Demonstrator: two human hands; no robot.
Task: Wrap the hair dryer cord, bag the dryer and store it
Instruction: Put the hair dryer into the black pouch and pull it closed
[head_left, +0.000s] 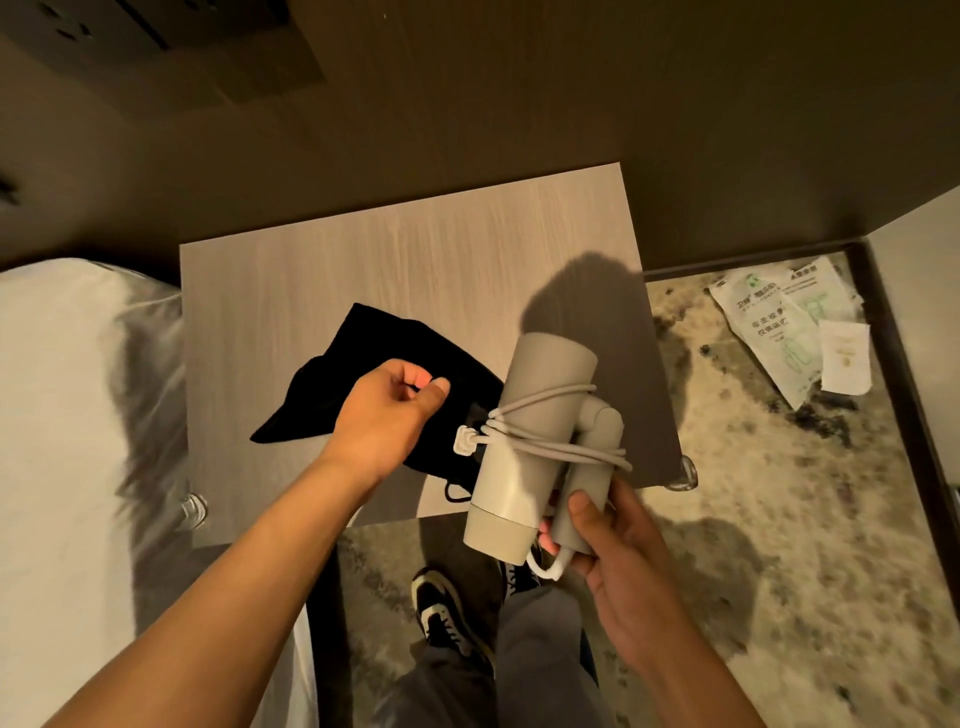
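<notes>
A grey folding hair dryer (540, 400) hangs over the front right of a small wooden table (363, 260). Its grey cord (561, 449) is wound around barrel and folded handle, and the white plug (464, 440) sticks out on the left. My right hand (613, 535) grips the dryer by its handle from below. A black cloth bag (374, 343) lies flat on the table to the left of the dryer, its drawstring (457, 491) trailing toward the front edge. My left hand (389, 405) rests on the bag, thumb and fingers pinching its fabric.
A bed with white sheets (67, 415) borders the table on the left. White printed packets (779, 327) lie on the mottled carpet at the right, beside a dark frame. Dark wall panels with sockets (78, 31) are behind the table. My shoes (447, 608) stand below.
</notes>
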